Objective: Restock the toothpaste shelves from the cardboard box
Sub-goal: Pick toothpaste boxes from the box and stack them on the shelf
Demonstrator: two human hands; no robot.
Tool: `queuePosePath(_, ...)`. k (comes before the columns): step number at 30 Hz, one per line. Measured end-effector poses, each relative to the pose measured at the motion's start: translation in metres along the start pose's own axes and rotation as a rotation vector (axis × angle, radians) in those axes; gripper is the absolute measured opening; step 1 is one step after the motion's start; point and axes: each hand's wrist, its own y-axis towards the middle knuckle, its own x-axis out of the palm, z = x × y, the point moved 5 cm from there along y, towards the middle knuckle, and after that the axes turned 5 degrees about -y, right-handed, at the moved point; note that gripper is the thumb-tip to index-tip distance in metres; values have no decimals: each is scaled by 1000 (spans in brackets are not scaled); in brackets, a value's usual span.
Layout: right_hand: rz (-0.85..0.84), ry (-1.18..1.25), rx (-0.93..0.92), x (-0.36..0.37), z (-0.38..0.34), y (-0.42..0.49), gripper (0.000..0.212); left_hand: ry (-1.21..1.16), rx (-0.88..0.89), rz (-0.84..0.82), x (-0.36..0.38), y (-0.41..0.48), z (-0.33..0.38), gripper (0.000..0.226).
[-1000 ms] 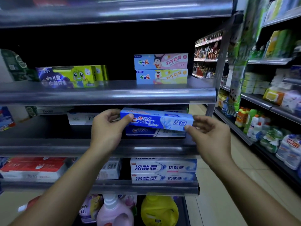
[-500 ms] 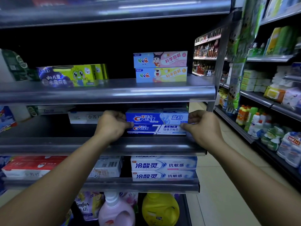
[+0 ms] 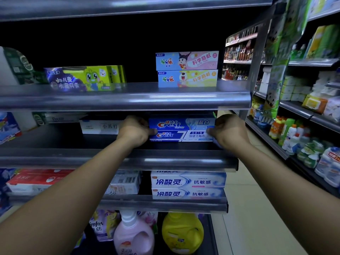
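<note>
Both hands are in on the grey metal middle shelf [image 3: 128, 160], working a two-high stack of blue Crest toothpaste cartons [image 3: 182, 129] that sits toward the shelf's 3 o'clock end. The left hand [image 3: 135, 132] has curled fingers clamped on the stack's 9 o'clock end, thumb lying across the seam between the cartons. The right hand [image 3: 229, 132] grips the 3 o'clock end the same way.

This looks like the squaring-up step. To do it well, press inward evenly from both ends, bring the upper carton's face flush with the lower, keep the logos outward, and release both ends together so nothing skews. Watch the white carton with black lettering [image 3: 100, 127] just beside the left hand at 9 o'clock, since a nudge would knock it crooked.

Now the blind spots. The cardboard box is nowhere in view. The fingertips are hidden behind the carton ends. The overhanging grey upper shelf [image 3: 128, 100] shades the stack's top edge, so whether more cartons stand behind it can't be said. A bluish smear at the right hand's 5 o'clock is too blurred to name.
</note>
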Motion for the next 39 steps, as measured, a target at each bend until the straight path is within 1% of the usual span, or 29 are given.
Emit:
queuePosePath(3, -19, -73, -34, -5, -6, -9, 27, 63, 39, 18, -4, -7, 0, 33)
queuePosePath(6, 137, -203, -208, -22, -16, -37, 23, 64, 191, 187, -23, -32, 2, 31)
queuePosePath(8, 256, -250, -380, -27, -20, -64, 31, 38, 331, 289, -37, -59, -2, 24)
queuePosePath(10, 321, -201, -517, -27, -15, -96, 34, 5, 436, 328, -46, -91, -17, 18)
queuePosePath(12, 367, -84, -580, -26, -3, -128, 29, -23, 473, 287, -46, -121, -43, 15)
queuePosePath(14, 364, 49, -569, -19, 12, -158, 23, -37, 417, 206, -37, -147, -80, 13)
queuePosePath(16, 295, 169, -501, -2, 27, -183, 16, 7, 301, 93, -19, -173, -121, 11)
queuePosePath(19, 118, 292, -388, 38, 47, -219, 10, 92, 55, -132, 16, -213, -184, 14)
queuePosePath(21, -7, 335, -315, 66, 61, -242, 11, 155, -80, -256, 40, -239, -217, 17)
queuePosePath(25, -239, 373, -147, 115, 92, -283, 8, 253, -241, -369, 81, -281, -254, 21)
queuePosePath(27, -306, 350, -113, 129, 104, -299, 13, 342, -280, -424, 100, -299, -263, 36)
queuePosePath(29, -340, 322, -114, 136, 111, -310, 31, 430, -270, -494, 119, -315, -266, 51)
queuePosePath(30, -352, 312, -122, 138, 113, -315, 40, 465, -261, -528, 127, -322, -266, 55)
queuePosePath(31, -363, 302, -128, 139, 115, -319, 45, 496, -258, -561, 133, -329, -267, 58)
queuePosePath(32, -375, 298, -126, 140, 116, -322, 43, 530, -255, -594, 138, -335, -268, 60)
queuePosePath(35, -408, 301, -75, 141, 124, -331, 18, 617, -243, -647, 145, -344, -271, 58)
queuePosePath(39, -457, 305, -21, 145, 132, -344, 19, 592, -300, -638, 148, -345, -268, 53)
